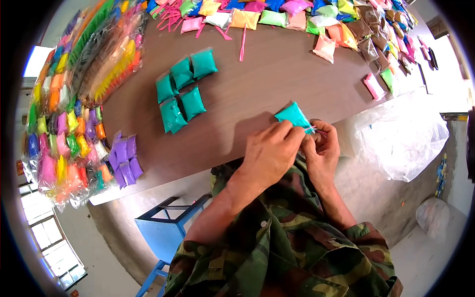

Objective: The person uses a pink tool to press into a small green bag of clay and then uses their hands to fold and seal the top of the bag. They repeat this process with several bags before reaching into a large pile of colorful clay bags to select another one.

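Note:
A teal packet is at the table's near edge, its lower end between my two hands. My left hand is closed, with thumb and fingers pinching that packet's near side. My right hand is closed too, its fingers curled round thin pink sticks that meet the packet's near corner. The covered parts of the sticks and packet cannot be made out. To the left, several more teal packets lie in a loose group on the brown table.
Purple packets lie at the left edge, beside clear bags of coloured packets. Mixed packets and pink sticks line the far side. A pink packet is rightward. A clear plastic bag hangs off the right edge. A blue stool stands below.

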`<state>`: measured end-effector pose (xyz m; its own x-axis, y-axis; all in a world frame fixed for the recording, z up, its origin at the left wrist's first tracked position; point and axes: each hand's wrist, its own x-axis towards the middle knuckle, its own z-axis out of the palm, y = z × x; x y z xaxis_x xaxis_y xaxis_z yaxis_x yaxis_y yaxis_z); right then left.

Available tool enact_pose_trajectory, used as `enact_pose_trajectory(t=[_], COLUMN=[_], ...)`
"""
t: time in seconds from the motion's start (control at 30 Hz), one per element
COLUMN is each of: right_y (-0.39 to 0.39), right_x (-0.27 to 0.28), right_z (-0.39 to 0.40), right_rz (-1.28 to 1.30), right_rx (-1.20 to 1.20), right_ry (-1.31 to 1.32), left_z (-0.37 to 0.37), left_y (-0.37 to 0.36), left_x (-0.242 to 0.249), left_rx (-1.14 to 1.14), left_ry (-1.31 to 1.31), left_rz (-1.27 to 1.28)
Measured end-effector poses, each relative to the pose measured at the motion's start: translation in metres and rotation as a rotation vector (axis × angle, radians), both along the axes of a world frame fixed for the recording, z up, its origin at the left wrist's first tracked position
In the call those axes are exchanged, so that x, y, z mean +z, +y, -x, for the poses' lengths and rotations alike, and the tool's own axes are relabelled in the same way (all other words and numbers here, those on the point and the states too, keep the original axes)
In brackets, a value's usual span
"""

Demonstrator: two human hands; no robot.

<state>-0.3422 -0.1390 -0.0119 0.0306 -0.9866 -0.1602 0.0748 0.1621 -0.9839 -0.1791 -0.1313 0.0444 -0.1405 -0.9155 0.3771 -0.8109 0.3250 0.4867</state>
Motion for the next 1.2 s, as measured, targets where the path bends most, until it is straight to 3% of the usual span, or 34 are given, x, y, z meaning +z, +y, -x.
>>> enact_pose_trajectory(t=[0.27, 0.5, 0.7, 0.77, 0.9, 0.97, 1.07, 1.2], right_y=[-0.001, -0.002, -0.003, -0.003, -0.003, -0.003, -0.004, -0.005], right_x=[0.009, 0.004, 0.015, 0.011, 0.014, 0.012, 0.014, 0.013], right_z=[-0.003, 0.002, -0.003, -0.002, -0.002, -0.001, -0.003, -0.002], right_rz=[-0.048, -0.022, -0.055, -0.059, -0.053, -0.042, -0.04, -0.065], right_rx=[-0.002, 0.043, 0.013, 0.016, 0.018, 0.022, 0.026, 0.02], right_ry=[-0.054, -0.018, -0.043, -0.043, -0.015, -0.01, -0.012, -0.031], left_z=[0.002, 0.008, -0.005, -0.002, 0.0, -0.013, -0.022, -0.012], left_y=[-0.015, -0.009, -0.015, -0.011, -0.008, -0.014, -0.02, -0.01], left_x=[0.005, 0.006, 0.012, 0.013, 0.002, 0.004, 0.009, 0.006], left_rx=[0.065, -0.021, 0.088, 0.026, 0.041, 0.192, 0.246, 0.113], left_ry=[-0.126, -0.06, -0.177, -0.034, 0.007, -0.027, -0.02, 0.06], left_rz=[-0.028, -0.055, -0.126, -0.068, -0.059, -0.119, -0.085, -0.087])
